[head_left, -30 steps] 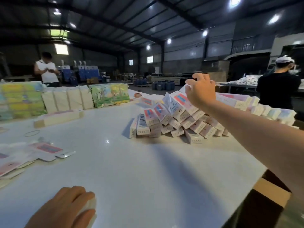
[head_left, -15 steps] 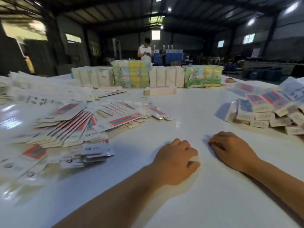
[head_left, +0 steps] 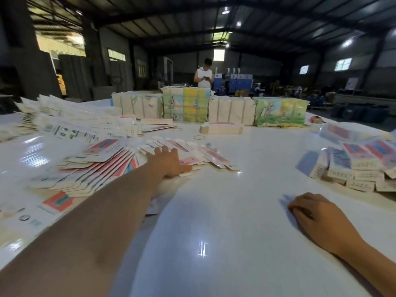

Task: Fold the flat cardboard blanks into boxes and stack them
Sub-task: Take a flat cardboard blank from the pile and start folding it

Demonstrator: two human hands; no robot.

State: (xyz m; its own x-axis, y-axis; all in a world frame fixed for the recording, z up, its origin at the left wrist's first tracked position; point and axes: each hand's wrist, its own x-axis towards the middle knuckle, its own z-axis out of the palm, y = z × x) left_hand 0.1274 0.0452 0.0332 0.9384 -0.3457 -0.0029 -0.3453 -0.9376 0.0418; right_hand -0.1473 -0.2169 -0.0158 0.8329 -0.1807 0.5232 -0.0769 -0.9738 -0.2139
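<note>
Left hand [head_left: 169, 162] reaches out flat onto the fanned blanks [head_left: 120, 166] at bench [head_left: 214, 221] left, grip wide, likely to slide one free; right hand [head_left: 315, 217] rests empty, loosely curled

Colourful wrapped bundles [head_left: 280, 112], rubber bands [head_left: 199, 137], distant standing person [head_left: 204, 73].

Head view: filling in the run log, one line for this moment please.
left hand: flat on fanned flat blanks | right hand: resting on table | folded boxes: piled right
</note>
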